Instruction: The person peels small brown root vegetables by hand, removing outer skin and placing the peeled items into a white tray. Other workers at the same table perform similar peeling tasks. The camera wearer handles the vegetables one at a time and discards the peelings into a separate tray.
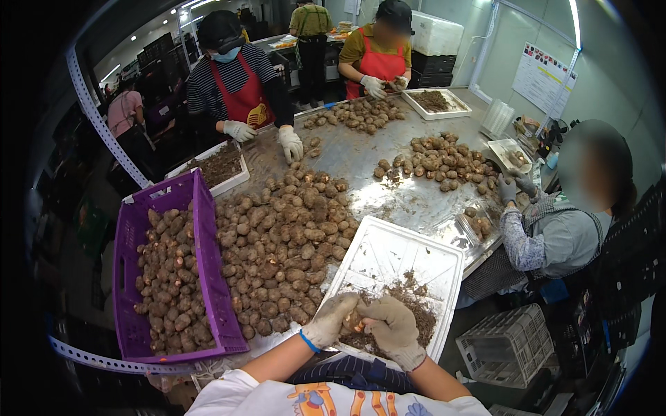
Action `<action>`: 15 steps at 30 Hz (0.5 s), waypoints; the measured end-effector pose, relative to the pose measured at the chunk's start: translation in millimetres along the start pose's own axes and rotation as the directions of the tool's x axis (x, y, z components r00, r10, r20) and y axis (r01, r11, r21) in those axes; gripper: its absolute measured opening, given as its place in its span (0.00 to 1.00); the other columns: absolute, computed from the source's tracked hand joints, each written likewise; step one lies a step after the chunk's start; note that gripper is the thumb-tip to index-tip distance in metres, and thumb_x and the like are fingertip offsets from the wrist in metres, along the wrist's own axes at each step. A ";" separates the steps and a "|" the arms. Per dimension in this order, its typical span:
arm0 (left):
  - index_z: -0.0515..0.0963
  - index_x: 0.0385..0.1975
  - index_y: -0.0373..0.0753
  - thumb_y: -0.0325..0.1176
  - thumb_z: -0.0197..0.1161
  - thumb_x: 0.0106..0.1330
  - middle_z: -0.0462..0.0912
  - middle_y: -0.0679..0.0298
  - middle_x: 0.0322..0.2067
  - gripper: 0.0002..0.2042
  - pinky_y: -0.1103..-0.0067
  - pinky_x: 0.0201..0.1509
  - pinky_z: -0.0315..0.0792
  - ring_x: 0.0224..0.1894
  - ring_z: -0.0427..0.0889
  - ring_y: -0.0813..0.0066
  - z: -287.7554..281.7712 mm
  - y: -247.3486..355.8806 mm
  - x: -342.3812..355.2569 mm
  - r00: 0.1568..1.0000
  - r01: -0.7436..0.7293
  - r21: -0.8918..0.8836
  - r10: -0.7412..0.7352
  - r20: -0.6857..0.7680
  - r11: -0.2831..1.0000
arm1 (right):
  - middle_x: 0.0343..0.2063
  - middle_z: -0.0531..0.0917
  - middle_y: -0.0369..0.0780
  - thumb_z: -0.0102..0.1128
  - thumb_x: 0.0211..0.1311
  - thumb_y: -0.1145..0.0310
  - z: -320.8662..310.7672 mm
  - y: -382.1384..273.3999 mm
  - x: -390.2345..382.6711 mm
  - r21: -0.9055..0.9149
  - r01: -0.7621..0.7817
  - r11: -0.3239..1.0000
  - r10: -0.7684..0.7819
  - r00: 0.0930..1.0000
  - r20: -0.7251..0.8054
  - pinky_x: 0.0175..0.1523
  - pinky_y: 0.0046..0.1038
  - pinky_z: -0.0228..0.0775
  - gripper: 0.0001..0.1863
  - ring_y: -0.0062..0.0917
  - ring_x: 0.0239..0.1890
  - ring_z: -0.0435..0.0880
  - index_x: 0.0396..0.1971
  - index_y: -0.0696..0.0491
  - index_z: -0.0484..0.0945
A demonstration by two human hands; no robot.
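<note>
Both my gloved hands are together over a white foam tray (396, 246) with loose soil and debris (416, 305) in it. My left hand (331, 319) is closed round a brown tuber (354, 320), its cut or pale patch showing. My right hand (390, 327) presses against the same tuber with curled fingers; anything else inside it is hidden. To the left lies a large heap of knobbly brown tubers (281, 249), beside a purple crate (225, 322) piled with more of them.
Co-workers stand across the metal table (368, 149) at back left (236, 90) and back (381, 55), another at right (562, 229) beside a clear container (468, 236). Soil trays (236, 173) (458, 104) and more tuber piles (437, 156) sit around it. A grey crate (503, 347) stands below right.
</note>
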State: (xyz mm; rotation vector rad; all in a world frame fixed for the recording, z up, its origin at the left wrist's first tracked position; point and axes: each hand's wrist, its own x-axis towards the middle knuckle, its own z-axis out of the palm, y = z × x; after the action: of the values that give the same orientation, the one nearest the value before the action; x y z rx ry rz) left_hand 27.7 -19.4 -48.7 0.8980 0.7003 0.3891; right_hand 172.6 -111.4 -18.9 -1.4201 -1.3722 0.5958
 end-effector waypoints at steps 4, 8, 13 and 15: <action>0.77 0.36 0.34 0.39 0.55 0.69 0.81 0.63 0.32 0.13 0.82 0.40 0.74 0.34 0.79 0.78 -0.2 6.3 -5.9 0.995 -0.050 -0.049 0.053 0.079 0.998 | 0.24 0.80 0.38 0.61 0.54 0.81 -3.1 12.4 -0.7 -0.128 -0.137 0.982 0.116 0.981 -0.156 0.32 0.25 0.72 0.06 0.23 0.25 0.80 0.32 0.58 0.83; 0.79 0.35 0.31 0.36 0.57 0.67 0.81 0.63 0.32 0.12 0.81 0.41 0.73 0.35 0.78 0.78 -2.1 3.2 2.4 0.972 -0.215 0.120 0.200 0.120 0.969 | 0.35 0.83 0.43 0.61 0.59 0.75 -0.9 -6.9 -6.2 0.324 -0.427 0.844 0.420 0.902 0.095 0.37 0.24 0.77 0.17 0.22 0.30 0.83 0.49 0.57 0.78; 0.79 0.40 0.30 0.39 0.56 0.69 0.82 0.66 0.28 0.16 0.81 0.35 0.72 0.30 0.77 0.83 -1.7 10.6 -2.5 0.973 -0.192 0.424 0.229 -0.036 0.885 | 0.53 0.79 0.47 0.72 0.48 0.75 3.7 -0.4 -12.9 -0.002 -0.394 0.919 0.392 0.915 0.097 0.58 0.28 0.71 0.33 0.31 0.53 0.80 0.57 0.59 0.71; 0.79 0.41 0.30 0.40 0.56 0.69 0.83 0.65 0.31 0.17 0.81 0.36 0.72 0.30 0.77 0.83 -1.9 20.7 0.9 0.978 0.028 0.142 0.003 -0.211 0.989 | 0.53 0.78 0.48 0.72 0.49 0.73 0.7 8.0 -17.1 0.019 -0.262 0.965 0.261 0.964 0.061 0.58 0.28 0.71 0.34 0.31 0.54 0.80 0.58 0.59 0.71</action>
State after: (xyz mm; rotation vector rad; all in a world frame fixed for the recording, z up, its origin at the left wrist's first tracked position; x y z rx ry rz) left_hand 26.5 -5.9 -33.0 0.9977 0.9382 0.4302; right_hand 171.4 -125.6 -31.3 -1.5859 -1.2248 0.8295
